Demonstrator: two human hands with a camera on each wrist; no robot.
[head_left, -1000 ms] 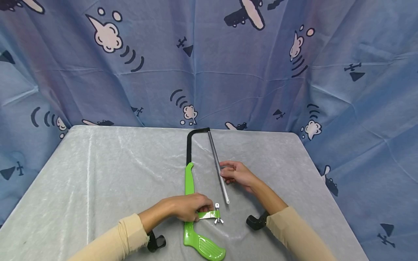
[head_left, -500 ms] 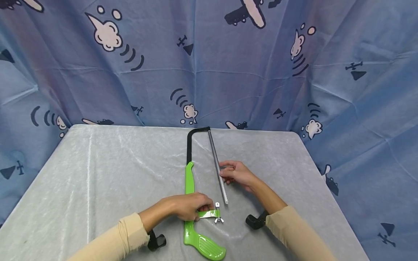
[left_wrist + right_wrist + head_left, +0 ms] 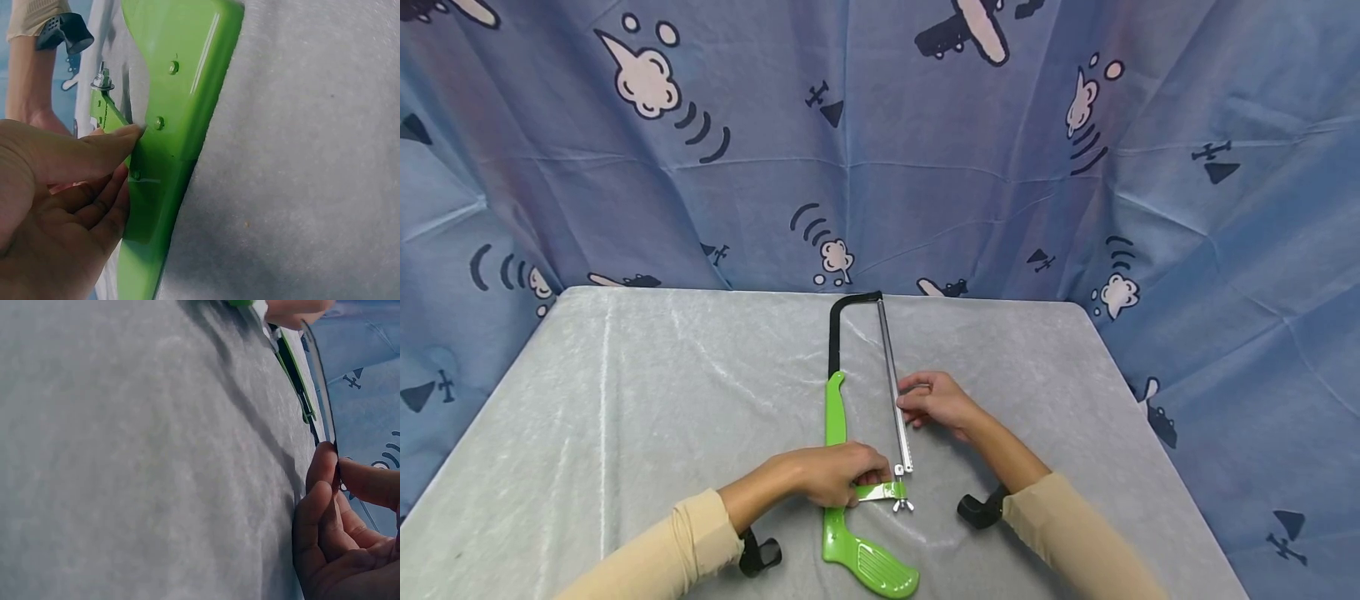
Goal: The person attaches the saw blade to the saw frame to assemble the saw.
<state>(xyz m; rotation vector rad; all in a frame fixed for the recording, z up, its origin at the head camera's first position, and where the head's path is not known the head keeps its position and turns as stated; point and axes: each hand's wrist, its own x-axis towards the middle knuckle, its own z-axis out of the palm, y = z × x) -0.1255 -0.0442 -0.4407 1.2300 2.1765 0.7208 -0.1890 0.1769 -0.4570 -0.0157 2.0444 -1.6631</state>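
A hacksaw frame (image 3: 835,417), green at the handle end and black at the far end, lies lengthwise on the table. My left hand (image 3: 844,475) pinches its green body where the short arm branches off. At the end of that arm is a wing-nut bolt (image 3: 900,492). My right hand (image 3: 942,404) pinches the grey saw blade (image 3: 891,367) between thumb and fingers, as the right wrist view also shows. The blade's far end meets the tip of the black bow. Its near end lies beside the bolt's flat head; whether they touch I cannot tell.
A pale grey cloth covers the table (image 3: 700,375). Behind it hangs a blue patterned curtain (image 3: 737,125). A black wrist mount sits on each forearm, the left one (image 3: 760,557) and the right one (image 3: 982,510) both close to the table.
My right hand has swung the near end of the blade leftward, up to the wing-nut bolt. The left hand and the frame have stayed in place.
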